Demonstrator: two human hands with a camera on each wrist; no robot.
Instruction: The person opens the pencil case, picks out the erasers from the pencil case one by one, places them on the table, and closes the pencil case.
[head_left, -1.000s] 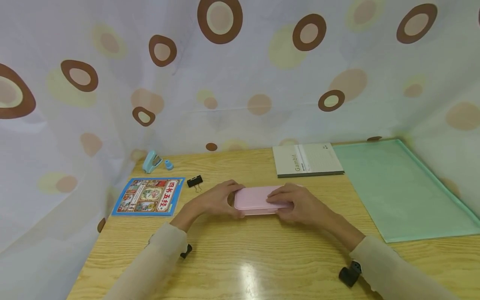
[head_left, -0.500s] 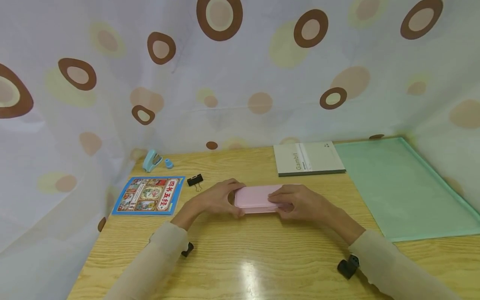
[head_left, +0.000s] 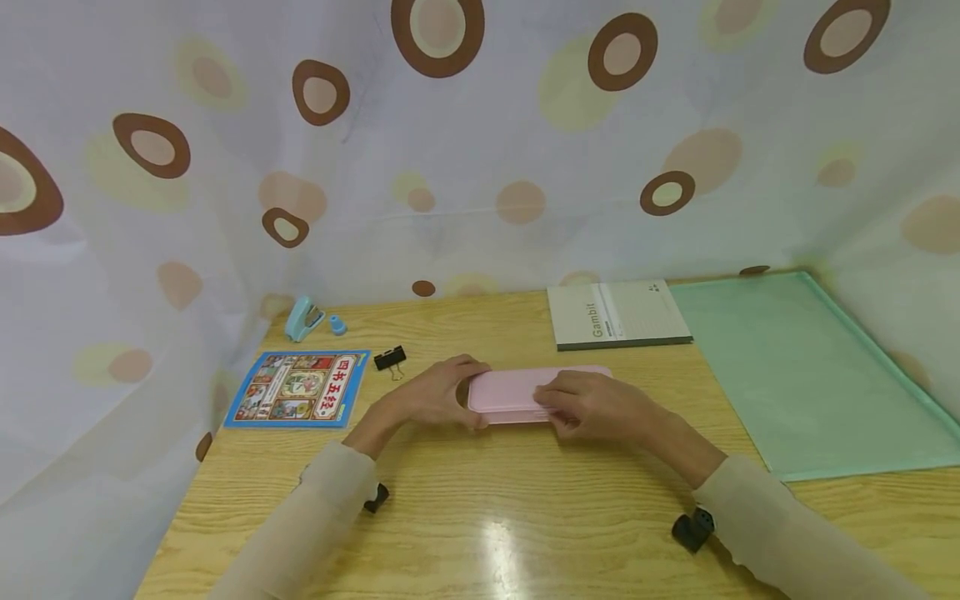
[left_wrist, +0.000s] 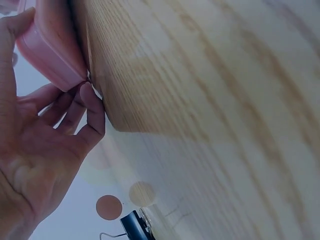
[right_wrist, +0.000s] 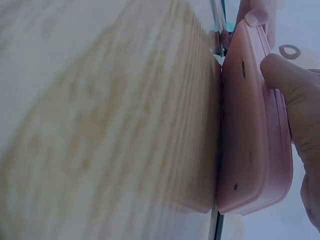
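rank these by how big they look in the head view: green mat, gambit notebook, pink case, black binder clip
1. green mat
2. Gambit notebook
3. pink case, partly hidden by both hands, so its place against the notebook is unsure
4. black binder clip

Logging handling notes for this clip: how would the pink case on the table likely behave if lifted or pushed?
The pink pencil case looks like a rigid shell, so it should stay stiff. Lying flat and low on the wooden table, it would probably slide, not tip or roll. Its smooth rounded edges may be slightly slippery under the left hand and right hand.

wooden table — pink case, notebook
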